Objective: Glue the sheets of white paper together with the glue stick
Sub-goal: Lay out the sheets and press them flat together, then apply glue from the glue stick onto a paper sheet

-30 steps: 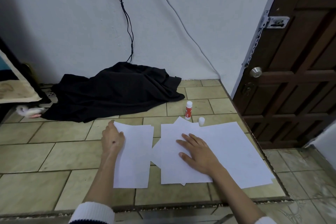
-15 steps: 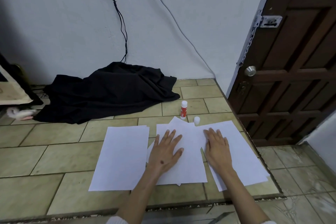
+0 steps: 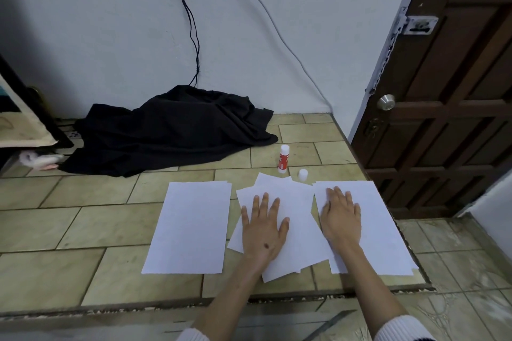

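Raised tiled platform (image 3: 83,227) in a room corner, white paper laid out, both hands flat on it.

Surface: beige rectangular tiles with dark grout and a rough front edge. Nearest, the left hand (image 3: 263,227) rests palm down, fingers straight and spread, on the middle sheets (image 3: 296,219), a loose, skewed, overlapping pile. The right hand (image 3: 342,216) lies flat, fingers straight and close together, on the right sheet (image 3: 388,232); neither hand grips anything. A squared left stack (image 3: 191,227) lies untouched at 9 o'clock from the left hand. At 12 o'clock beyond the middle pile stands the glue stick (image 3: 283,158), upright, red and white, uncapped; its white cap (image 3: 302,175) sits just beside it. Farther back: crumpled black cloth (image 3: 171,130), matt white wall with black cable (image 3: 191,22), and at 2 o'clock a dark panelled wooden door (image 3: 457,91).
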